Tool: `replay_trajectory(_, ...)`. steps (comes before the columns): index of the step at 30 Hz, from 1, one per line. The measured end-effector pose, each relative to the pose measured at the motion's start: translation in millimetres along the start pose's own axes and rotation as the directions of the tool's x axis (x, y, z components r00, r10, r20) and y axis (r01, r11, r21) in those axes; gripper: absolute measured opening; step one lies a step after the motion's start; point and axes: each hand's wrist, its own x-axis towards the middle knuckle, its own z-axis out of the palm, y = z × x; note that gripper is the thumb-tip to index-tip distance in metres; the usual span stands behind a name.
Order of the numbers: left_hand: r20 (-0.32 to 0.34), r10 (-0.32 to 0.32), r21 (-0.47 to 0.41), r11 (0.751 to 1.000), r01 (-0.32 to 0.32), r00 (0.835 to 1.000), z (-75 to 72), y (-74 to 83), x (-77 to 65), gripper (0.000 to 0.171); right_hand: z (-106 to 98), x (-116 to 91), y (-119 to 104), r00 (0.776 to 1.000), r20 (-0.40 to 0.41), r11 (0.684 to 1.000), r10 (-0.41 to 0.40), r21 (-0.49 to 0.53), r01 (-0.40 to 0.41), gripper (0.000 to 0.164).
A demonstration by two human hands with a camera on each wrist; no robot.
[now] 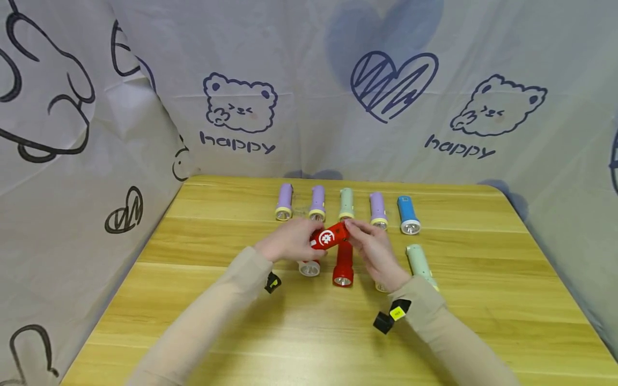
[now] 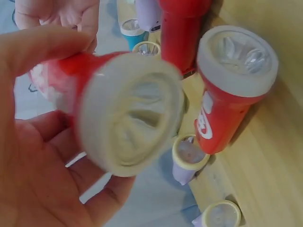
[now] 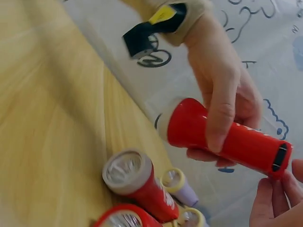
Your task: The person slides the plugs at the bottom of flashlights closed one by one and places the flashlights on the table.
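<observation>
Over the table, my left hand (image 1: 292, 241) grips a red flashlight (image 1: 335, 235) with a white emblem. Its white-rimmed lens end (image 2: 135, 113) points at the camera in the left wrist view. My right hand (image 1: 374, 252) pinches the tail end, beside a black strip (image 3: 280, 157) that shows in the right wrist view. Below the hands lie a red flashlight with a white head (image 1: 309, 268) and an all-red flashlight (image 1: 344, 265). My right forearm partly covers a yellow-rimmed flashlight (image 1: 381, 287).
A back row holds purple flashlights (image 1: 285, 198), a pale green flashlight (image 1: 346, 201) and a blue flashlight (image 1: 407, 212). Another pale green flashlight (image 1: 420, 261) lies right of my right wrist. A printed white cloth (image 1: 309, 134) hangs behind the wooden table (image 1: 309, 343).
</observation>
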Motion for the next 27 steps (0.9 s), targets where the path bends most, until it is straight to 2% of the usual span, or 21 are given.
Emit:
replay_trajectory(3,0.015,-0.021,0.049,0.999,0.020,1.000,-4.6,1.6,-0.3,0.032,-1,0,-2,0.998,0.009,0.997,-0.069,-0.032,0.069,0.030)
replay_trajectory(5,-0.001,-0.022,0.041,0.999,0.022,1.000,-7.9,0.5,-1.0,0.035,-4,0,-5,0.994,0.020,0.992,-0.107,-0.062,0.108,0.034)
replay_trajectory(8,-0.052,-0.029,0.002,1.000,0.029,0.998,-16.7,-3.1,-3.0,0.037,-14,-2,-9,0.988,0.022,0.982,-0.155,-0.108,0.157,0.035)
replay_trajectory(12,-0.122,-0.087,-0.085,0.993,0.077,0.989,-33.3,-9.4,-8.7,0.035,-33,-4,-16,0.970,0.037,0.945,-0.240,-0.219,0.242,0.036)
replay_trajectory(15,-0.162,-0.161,-0.141,0.980,0.139,0.974,-44.8,-14.7,-15.0,0.035,-50,-4,-20,0.939,0.054,0.880,-0.341,-0.332,0.339,0.039)
replay_trajectory(20,-0.199,-0.293,-0.223,0.943,0.248,0.935,-53.4,-27.4,-24.7,0.037,-74,-7,-26,0.872,0.086,0.728,-0.482,-0.514,0.453,0.036)
replay_trajectory(22,-0.200,-0.335,-0.243,0.927,0.285,0.921,-53.1,-33.5,-27.8,0.038,-83,-8,-29,0.852,0.101,0.680,-0.514,-0.557,0.477,0.033)
replay_trajectory(25,-0.178,-0.396,-0.252,0.903,0.347,0.901,-50.2,-42.6,-32.8,0.040,-95,-12,-32,0.829,0.111,0.630,-0.548,-0.598,0.496,0.031)
replay_trajectory(27,-0.154,-0.427,-0.251,0.889,0.382,0.891,-46.8,-49.5,-35.6,0.042,-102,-13,-32,0.827,0.115,0.604,-0.551,-0.629,0.490,0.030)
